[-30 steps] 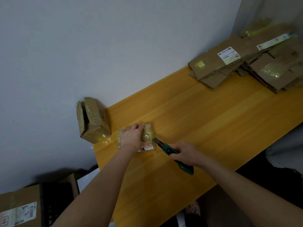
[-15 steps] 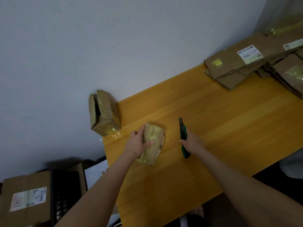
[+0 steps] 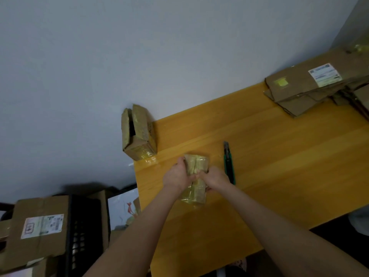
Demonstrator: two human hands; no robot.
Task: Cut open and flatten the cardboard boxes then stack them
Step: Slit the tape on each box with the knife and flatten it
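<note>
Gripping the small taped box (image 3: 195,164) at lower centre of the frame, left hand (image 3: 177,176) and right hand (image 3: 215,177) both curl round it on the surface (image 3: 279,166). The utility knife (image 3: 228,162), held a second ago, lies just right, suggesting flattening comes next.

Yellow wooden table (image 3: 279,176) against a grey wall (image 3: 119,56), black plastic crate (image 3: 83,232) lower left

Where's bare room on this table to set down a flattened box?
Bare table runs from the utility knife right to the flattened cardboard stack, and along the near edge. Crowded: the far left corner with the open box, and where left hand and right hand hold the taped box.
</note>
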